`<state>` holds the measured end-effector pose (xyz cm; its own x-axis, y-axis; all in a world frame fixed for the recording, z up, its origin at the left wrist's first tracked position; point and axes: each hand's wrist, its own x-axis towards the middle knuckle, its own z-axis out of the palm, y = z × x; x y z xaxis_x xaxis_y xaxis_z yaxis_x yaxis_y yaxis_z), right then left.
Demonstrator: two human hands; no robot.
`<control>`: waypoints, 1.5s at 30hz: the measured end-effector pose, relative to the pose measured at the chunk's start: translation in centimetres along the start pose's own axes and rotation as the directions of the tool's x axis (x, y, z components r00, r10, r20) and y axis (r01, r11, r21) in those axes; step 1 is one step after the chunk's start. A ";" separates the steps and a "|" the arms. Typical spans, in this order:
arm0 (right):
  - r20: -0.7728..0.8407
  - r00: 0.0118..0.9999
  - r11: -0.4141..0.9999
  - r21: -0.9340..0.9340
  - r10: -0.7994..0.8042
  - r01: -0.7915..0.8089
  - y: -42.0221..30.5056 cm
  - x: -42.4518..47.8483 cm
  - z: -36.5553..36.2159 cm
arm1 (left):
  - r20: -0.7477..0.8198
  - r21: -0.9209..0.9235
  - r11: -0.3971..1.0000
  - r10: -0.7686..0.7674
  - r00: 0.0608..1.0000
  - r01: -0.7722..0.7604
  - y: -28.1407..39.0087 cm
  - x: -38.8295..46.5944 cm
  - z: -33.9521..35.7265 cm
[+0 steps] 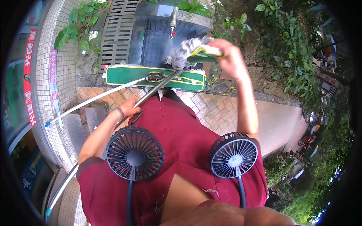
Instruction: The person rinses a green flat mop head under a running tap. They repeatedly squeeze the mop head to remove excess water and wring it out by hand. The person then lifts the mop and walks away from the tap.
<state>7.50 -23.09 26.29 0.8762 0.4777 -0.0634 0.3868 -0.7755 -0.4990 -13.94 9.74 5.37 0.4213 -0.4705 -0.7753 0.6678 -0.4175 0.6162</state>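
Observation:
My left hand (127,108) grips a long metal mop pole (150,94) in front of my torso. The pole's far end meets a flat mop head with a grey-white fringe (181,55). My right hand (227,56) holds the other end of this head, lifted and bent, so part of its green, yellow-edged backing (202,58) shows. Motion blurs the fringe and this hand. A second flat mop with a green back (127,74) lies fringe side down before my feet. Its white handle (99,100) slants left to a blue tip.
A tap (172,32) with a red lever sprays water into a dark tiled basin (152,42). Left of it runs a slotted drain grate (117,36). A tiled wall (63,65) borders the left, plants (285,50) the right. Two neck-fan heads (134,158) hang at my chest.

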 end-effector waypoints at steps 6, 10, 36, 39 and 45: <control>-0.046 0.999 1.000 -0.003 -0.023 0.023 -13.3 6.4 -14.2 | 0.093 0.184 0.940 0.274 0.957 -0.287 2.4 -7.8 -1.6; 0.032 0.803 0.666 -0.539 -0.595 0.515 -23.5 16.7 -12.7 | 0.018 0.078 0.925 0.372 0.928 -0.372 5.7 -9.6 -2.0; 0.646 0.182 0.026 0.243 0.741 -0.970 11.6 -25.8 31.4 | -0.043 0.113 0.962 0.254 0.966 -0.248 6.3 18.2 -25.9; 0.710 0.048 -0.137 0.201 0.703 -0.970 9.9 -25.9 32.2 | -0.253 0.712 0.679 0.485 0.837 -0.178 3.3 20.8 -30.4; 0.692 0.175 -0.092 0.331 0.700 -0.939 12.4 -22.0 32.7 | -0.482 0.826 0.535 0.507 0.715 0.177 2.8 22.5 -33.6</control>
<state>-16.40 -29.68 -6.76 0.2250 -0.1735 -0.9588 -0.9537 -0.2406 -0.1803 18.05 24.08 -14.98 0.9354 -0.1737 -0.3081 -0.0753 -0.9489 0.3063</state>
